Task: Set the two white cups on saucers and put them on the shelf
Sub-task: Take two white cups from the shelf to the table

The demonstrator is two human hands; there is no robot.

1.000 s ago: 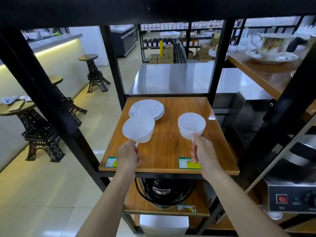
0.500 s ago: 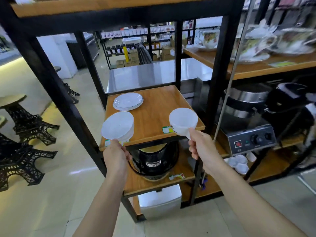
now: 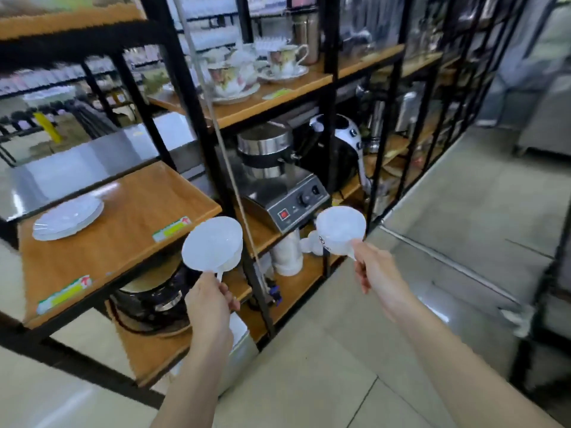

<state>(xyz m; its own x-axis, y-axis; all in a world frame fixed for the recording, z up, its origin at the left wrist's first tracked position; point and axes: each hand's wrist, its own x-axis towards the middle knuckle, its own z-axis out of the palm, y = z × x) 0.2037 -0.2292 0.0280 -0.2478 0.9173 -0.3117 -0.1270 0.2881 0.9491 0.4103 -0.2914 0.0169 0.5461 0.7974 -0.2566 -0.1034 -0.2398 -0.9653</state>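
Note:
Each hand holds one white cup by its handle, in the air in front of the shelving. My left hand (image 3: pixel 210 301) grips the left white cup (image 3: pixel 212 243), which hangs just off the front right corner of the wooden shelf (image 3: pixel 123 230). My right hand (image 3: pixel 375 270) grips the right white cup (image 3: pixel 340 230), out over the floor before the neighbouring shelf bay. A stack of white saucers (image 3: pixel 66 218) lies at the left rear of that wooden shelf, well left of both cups.
Black metal uprights (image 3: pixel 200 118) frame the shelves. A higher shelf carries floral cups on saucers (image 3: pixel 230 81). A steel appliance with a red switch (image 3: pixel 284 196) and a black-and-white kettle (image 3: pixel 349 143) fill the middle bay. A black cooker (image 3: pixel 154 301) sits below. Tiled floor (image 3: pixel 463 227) stretches right.
Both cups have been lifted off the wooden shelf and carried back and to the right. The view has swung right, so the saucers now lie far left.

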